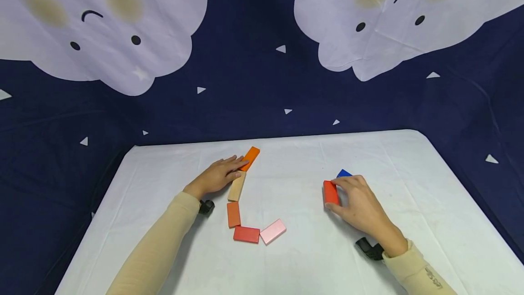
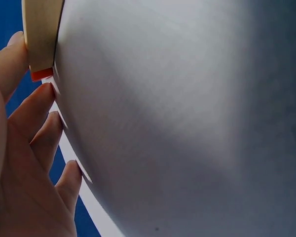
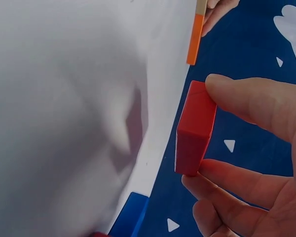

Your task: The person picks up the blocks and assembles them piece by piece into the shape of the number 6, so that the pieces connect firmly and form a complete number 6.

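Observation:
Between the thumb and fingers of my right hand [image 1: 362, 206] a red block [image 1: 330, 193] is pinched; the right wrist view shows the same red block [image 3: 195, 128] raised, its shadow falling on the cloth. My left hand [image 1: 219, 175] lies with fingers extended at the far end of a row of blocks. Its fingertips touch the orange block [image 1: 251, 156], and its thumb is beside the natural wood block [image 1: 237, 186]. Nearer me the row curves through a darker orange block [image 1: 234, 215], a red block lying flat [image 1: 246, 235] and a pink block [image 1: 273, 231].
A blue block [image 1: 344, 173] lies just beyond my right hand, partly hidden by it. At the bottom of the right wrist view a bit of something red [image 3: 101, 234] shows beside it. White cloth [image 1: 303, 263] covers the table, with a dark blue cloud-patterned cloth [image 1: 254, 67] behind.

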Motion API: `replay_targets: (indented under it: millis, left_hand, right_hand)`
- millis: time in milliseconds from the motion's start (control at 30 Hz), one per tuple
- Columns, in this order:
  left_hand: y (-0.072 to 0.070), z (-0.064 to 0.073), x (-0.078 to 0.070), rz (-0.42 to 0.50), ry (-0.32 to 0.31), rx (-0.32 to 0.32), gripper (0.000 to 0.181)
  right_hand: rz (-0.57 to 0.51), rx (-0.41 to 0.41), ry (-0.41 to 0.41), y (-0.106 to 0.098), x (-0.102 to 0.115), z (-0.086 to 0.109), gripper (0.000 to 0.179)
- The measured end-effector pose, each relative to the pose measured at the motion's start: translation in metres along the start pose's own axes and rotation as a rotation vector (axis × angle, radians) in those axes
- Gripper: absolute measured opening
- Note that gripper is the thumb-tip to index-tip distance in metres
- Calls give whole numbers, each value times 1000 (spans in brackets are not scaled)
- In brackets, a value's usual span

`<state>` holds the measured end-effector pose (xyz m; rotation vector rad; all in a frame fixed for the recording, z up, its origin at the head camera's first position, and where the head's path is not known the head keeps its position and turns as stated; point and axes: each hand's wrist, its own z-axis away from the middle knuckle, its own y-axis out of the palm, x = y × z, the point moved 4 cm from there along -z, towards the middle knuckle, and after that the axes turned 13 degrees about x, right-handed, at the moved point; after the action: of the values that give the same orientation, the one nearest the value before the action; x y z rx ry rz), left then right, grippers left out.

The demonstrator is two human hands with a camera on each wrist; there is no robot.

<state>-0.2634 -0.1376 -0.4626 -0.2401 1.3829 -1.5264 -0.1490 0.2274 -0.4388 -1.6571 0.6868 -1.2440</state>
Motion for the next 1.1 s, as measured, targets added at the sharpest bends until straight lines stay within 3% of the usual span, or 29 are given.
replay_targets:
  millis: [1100]
  left_hand:
    - [0, 1, -1, 12, 12, -3, 50]
  right_hand:
    - [-53, 54, -31, 22, 34, -14, 60]
